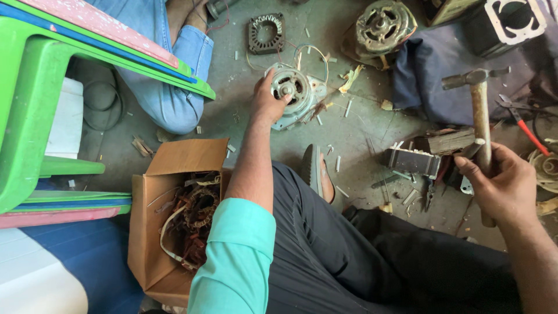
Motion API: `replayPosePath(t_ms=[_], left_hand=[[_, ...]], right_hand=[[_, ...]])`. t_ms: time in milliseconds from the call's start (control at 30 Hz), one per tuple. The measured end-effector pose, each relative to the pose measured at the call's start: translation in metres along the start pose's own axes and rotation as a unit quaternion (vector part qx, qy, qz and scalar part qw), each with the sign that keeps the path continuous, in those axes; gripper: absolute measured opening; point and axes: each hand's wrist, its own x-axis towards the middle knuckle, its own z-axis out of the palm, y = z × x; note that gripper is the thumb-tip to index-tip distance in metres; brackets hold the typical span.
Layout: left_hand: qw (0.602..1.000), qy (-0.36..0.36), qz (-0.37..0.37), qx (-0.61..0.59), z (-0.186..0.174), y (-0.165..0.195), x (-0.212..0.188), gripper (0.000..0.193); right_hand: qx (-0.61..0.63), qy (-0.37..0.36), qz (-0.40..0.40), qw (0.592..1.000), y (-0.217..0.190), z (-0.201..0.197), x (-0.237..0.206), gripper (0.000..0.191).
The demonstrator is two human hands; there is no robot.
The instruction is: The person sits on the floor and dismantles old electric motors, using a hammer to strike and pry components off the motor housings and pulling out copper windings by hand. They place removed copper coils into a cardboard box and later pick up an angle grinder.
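Left hand [268, 103]: fingers closed on the rim of a silver motor housing [293, 93] lying on the concrete floor [354, 136].
Right hand [504, 183]: wrapped round a wooden-handled hammer [480, 119], head raised.
Around: cardboard box [168, 232] of copper windings by the left arm; laminated core [414, 161], probably steel, beside the hammer.
Obstruction: another person's jeans-clad knee [174, 87] near the motor.

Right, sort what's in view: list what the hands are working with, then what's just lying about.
In hand:
- left hand on the silver motor on the floor
- right hand gripping the hammer

Lying about:
- cardboard box of copper windings
- second motor
- square stator core
- red-handled pliers
- green plastic chair
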Motion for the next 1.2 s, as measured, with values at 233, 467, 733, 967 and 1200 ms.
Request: replayPosePath(t_ms=[233, 467, 733, 967, 1200], left_hand=[[1.0, -0.004, -0.004, 0.0, -0.001, 0.0, 0.0, 0.088], [0.999, -0.027, 0.03, -0.01, -0.002, -0.003, 0.0, 0.09], [0.998, -0.03, 0.046, -0.02, 0.003, -0.013, 0.006, 0.092], [0.999, -0.027, 0.021, -0.004, 0.002, -0.009, 0.005, 0.094], [1.0, -0.013, 0.004, 0.004, 0.004, -0.008, 0.006, 0.097]], right_hand=[[0.004, 0.014, -0.052, 0.999, -0.007, -0.002, -0.003, 0.029], [0.049, 0.016, -0.137, 0.989, -0.015, -0.004, -0.007, 0.02], [0.056, 0.021, -0.098, 0.993, -0.016, -0.005, -0.008, 0.021], [0.055, 0.027, -0.136, 0.989, -0.016, -0.005, -0.007, 0.018], [0.089, 0.02, -0.144, 0.985, -0.013, -0.002, -0.005, 0.019]])
